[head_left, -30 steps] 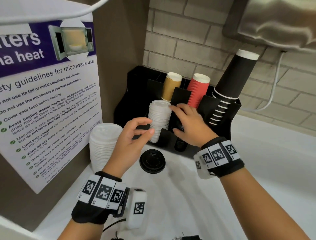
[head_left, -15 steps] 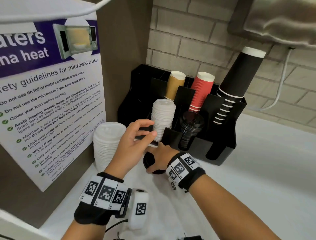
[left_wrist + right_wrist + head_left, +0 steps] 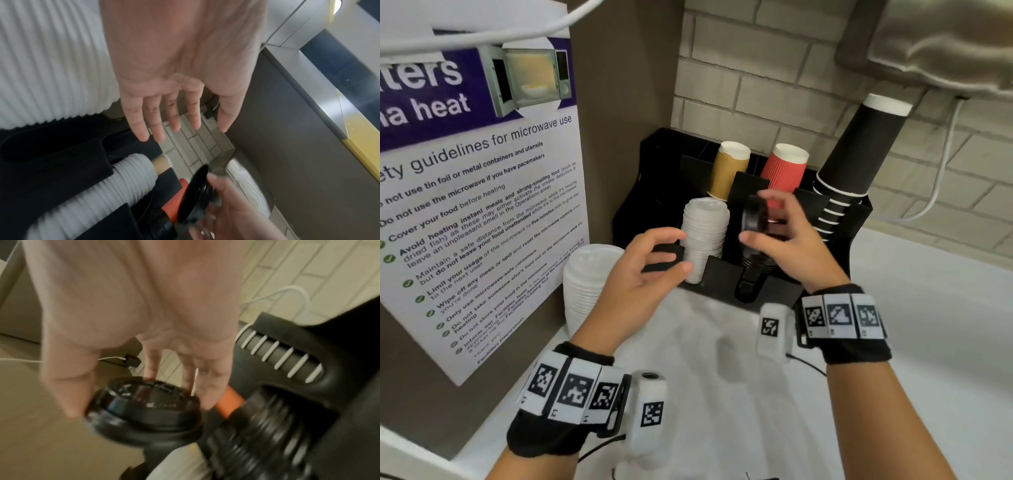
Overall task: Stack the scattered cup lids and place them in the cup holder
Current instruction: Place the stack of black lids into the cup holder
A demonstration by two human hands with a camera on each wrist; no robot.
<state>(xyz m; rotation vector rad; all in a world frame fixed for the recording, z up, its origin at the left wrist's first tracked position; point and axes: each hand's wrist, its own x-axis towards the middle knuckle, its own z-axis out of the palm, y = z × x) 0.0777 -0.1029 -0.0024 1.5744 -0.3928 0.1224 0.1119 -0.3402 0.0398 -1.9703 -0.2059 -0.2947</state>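
My right hand (image 3: 756, 219) pinches a single black lid (image 3: 753, 216) by its rim, tilted on edge just above the stack of black lids (image 3: 750, 274) in the black cup holder (image 3: 856, 236). The right wrist view shows the black lid (image 3: 144, 404) between thumb and fingers, close to the black stack (image 3: 257, 434). My left hand (image 3: 674, 251) hovers open beside the stack of white lids (image 3: 705, 236) in the holder, holding nothing. In the left wrist view its fingers (image 3: 174, 116) are spread straight.
A taller stack of white lids (image 3: 589, 284) stands on the white counter (image 3: 722, 394) at the left, against the panel with the microwave poster (image 3: 476, 205). Brown (image 3: 729, 171), red (image 3: 784, 171) and black cups (image 3: 859, 154) fill the holder's back slots.
My right hand has picked the black lid up off the counter and raised it to the black stack in the holder. The left hand has barely moved.
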